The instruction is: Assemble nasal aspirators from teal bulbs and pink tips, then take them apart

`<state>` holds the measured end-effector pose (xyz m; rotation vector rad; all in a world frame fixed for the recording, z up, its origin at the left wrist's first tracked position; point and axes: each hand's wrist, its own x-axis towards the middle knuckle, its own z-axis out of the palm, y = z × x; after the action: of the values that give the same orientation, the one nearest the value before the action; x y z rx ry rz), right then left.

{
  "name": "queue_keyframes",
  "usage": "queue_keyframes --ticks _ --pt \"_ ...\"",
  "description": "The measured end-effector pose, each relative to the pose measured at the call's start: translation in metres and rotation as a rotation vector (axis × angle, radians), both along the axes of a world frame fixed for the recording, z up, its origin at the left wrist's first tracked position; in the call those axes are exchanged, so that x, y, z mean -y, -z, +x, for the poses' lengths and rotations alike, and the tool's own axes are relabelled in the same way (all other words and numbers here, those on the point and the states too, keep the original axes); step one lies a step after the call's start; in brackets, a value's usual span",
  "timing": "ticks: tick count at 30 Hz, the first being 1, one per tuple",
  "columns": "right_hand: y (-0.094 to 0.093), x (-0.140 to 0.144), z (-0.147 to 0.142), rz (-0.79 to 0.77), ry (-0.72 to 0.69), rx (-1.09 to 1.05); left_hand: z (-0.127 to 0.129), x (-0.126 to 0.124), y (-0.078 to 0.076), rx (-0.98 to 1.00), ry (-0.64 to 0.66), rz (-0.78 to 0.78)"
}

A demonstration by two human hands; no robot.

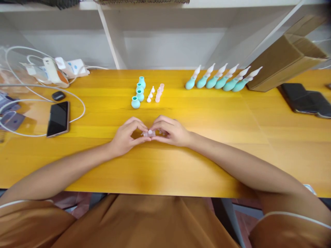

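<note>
My left hand (pixel 128 135) and my right hand (pixel 169 131) meet over the near middle of the table. Between their fingertips they pinch a small translucent plastic piece (pixel 149 133) with a whitish round part on it. Fingers cover some of it, so its exact kind is unclear. Small clear bits (pixel 162 132) show beside the right fingers; whether they are held or lie on the table I cannot tell. Beyond my hands stand several turquoise squeeze bulbs (pixel 135 102) with open necks. Small white tips (pixel 149 99) and pale pink connectors (pixel 157 97) are lined up beside them.
Farther right, several turquoise bulb syringes (pixel 212 81) with white nozzles lean in a row. A cardboard box (pixel 281 58) and a black case (pixel 300 100) are at the right. A phone (pixel 58 119), white cables (pixel 84 106) and chargers (pixel 74 67) occupy the left. Shelving (pixel 173 44) rises behind.
</note>
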<state>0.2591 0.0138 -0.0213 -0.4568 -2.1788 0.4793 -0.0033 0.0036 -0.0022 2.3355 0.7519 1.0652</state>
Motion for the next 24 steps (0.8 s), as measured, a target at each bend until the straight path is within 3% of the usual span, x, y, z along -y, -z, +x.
queue_keyframes --ticks 6,11,14,20,24 --pt "-0.004 0.002 -0.004 -0.189 -0.004 -0.169 -0.002 0.0 -0.001 -0.106 -0.057 -0.001" --pt "-0.004 -0.004 -0.006 -0.576 0.006 -0.369 0.002 0.003 0.001 -0.244 -0.206 0.048" --pt "-0.004 -0.008 -0.007 -0.732 -0.004 -0.474 0.004 0.004 0.004 -0.38 -0.236 0.063" --pt "0.001 -0.013 -0.005 -0.876 -0.028 -0.49 0.004 -0.002 0.005 -0.43 -0.175 0.058" --pt "0.002 -0.014 -0.003 -0.812 -0.004 -0.432 0.004 -0.002 0.001 -0.345 -0.156 0.008"
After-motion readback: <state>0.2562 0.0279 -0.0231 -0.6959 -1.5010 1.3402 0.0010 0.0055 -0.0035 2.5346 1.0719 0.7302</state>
